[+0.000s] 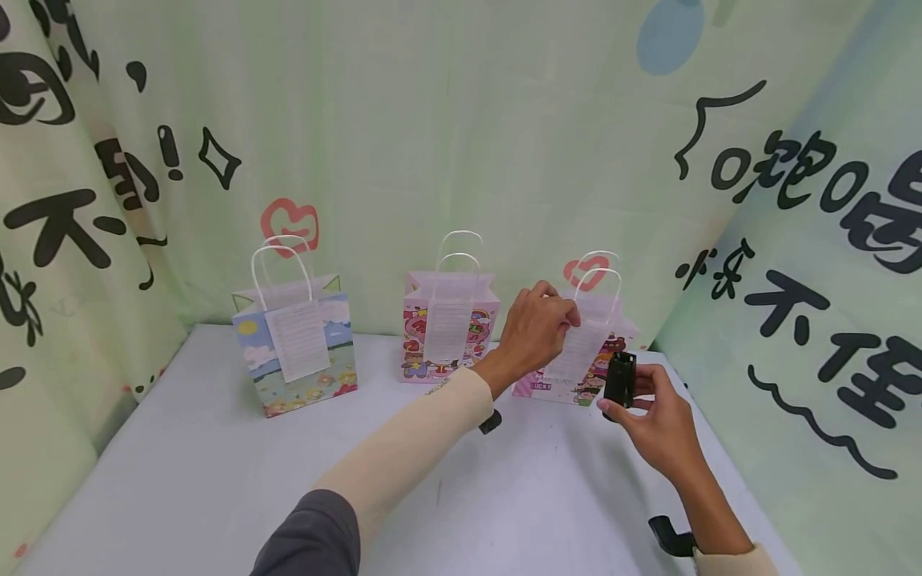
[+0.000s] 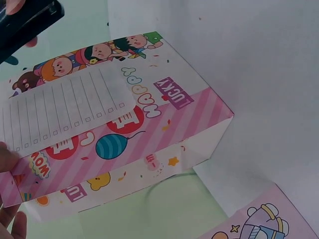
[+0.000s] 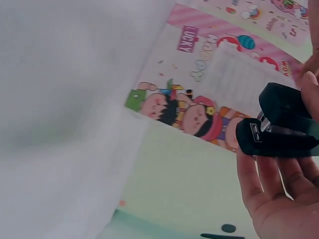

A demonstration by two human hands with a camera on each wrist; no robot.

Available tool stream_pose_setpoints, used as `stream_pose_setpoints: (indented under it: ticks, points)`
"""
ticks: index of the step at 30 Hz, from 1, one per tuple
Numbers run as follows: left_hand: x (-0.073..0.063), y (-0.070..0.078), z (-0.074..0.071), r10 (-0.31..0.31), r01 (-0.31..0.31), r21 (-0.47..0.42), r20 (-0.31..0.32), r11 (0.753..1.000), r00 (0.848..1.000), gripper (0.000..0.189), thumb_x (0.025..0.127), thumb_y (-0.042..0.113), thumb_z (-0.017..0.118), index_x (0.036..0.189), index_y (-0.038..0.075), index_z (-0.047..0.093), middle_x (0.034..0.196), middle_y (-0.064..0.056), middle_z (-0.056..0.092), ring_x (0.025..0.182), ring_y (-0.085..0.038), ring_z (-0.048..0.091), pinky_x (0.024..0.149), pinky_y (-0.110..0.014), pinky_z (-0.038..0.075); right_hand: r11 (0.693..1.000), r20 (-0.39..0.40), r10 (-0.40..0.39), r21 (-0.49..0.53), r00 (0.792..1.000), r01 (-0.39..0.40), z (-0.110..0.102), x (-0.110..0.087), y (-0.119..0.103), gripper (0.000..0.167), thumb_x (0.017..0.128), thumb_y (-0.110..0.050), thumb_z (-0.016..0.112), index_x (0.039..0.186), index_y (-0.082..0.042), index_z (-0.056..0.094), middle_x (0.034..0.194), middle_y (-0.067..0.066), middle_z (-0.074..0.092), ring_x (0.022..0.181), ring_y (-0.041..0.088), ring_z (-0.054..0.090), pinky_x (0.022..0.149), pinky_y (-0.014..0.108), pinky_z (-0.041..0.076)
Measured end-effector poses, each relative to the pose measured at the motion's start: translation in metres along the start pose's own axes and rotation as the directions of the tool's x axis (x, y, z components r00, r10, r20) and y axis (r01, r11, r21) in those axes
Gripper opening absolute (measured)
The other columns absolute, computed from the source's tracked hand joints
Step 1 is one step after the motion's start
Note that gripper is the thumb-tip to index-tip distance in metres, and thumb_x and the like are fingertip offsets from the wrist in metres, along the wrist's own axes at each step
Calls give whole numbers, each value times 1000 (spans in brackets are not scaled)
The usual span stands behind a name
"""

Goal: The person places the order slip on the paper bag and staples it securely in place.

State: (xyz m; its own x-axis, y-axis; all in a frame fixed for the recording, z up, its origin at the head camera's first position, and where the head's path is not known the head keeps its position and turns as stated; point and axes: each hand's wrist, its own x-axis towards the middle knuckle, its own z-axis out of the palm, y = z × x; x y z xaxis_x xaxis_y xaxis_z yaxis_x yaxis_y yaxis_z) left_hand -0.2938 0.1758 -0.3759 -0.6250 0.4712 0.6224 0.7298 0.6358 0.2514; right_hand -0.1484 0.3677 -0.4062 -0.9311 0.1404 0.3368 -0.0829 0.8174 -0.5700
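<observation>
White table within pale green curtain walls with bold black lettering.

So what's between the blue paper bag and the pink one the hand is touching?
In the head view, another pink paper gift bag with a lined note stands between the blue paper bag and the pink cartoon bag that the left hand touches.
</observation>
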Motion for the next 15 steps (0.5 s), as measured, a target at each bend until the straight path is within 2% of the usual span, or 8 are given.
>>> stream_pose_setpoints:
  ticks: [4, 9, 15]
  points:
    - [1, 0, 0, 5, -5, 11, 0, 1000, 1000, 12, 102, 22, 71, 104, 26, 82, 102, 11, 82, 110, -10, 58, 93, -25, 48, 998, -41, -44, 39, 998, 46, -4, 10, -10, 67, 91, -20, 85, 143, -4, 45, 127, 21, 67, 113, 38, 68, 86, -3, 39]
    - [1, 0, 0, 9, -9, 14, 3, 1000, 1000, 13, 101, 21, 70, 103, 26, 82, 100, 11, 82, 109, -10, 58, 90, -24, 46, 995, -90, -77, 49, 993, 81, -9, 25, -22, 66, 91, -19, 85, 141, -6, 43, 131, 22, 68, 119, 41, 68, 90, -1, 38]
    - [1, 0, -1, 11, -11, 9, 0, 1000, 1000, 12, 100, 20, 72, 102, 26, 82, 98, 12, 81, 107, -9, 58, 87, -24, 45, 988, -125, -113, 89, 986, 125, -13, 42, -34, 67, 90, -17, 85, 140, -5, 41, 136, 18, 70, 123, 40, 68, 90, 1, 40]
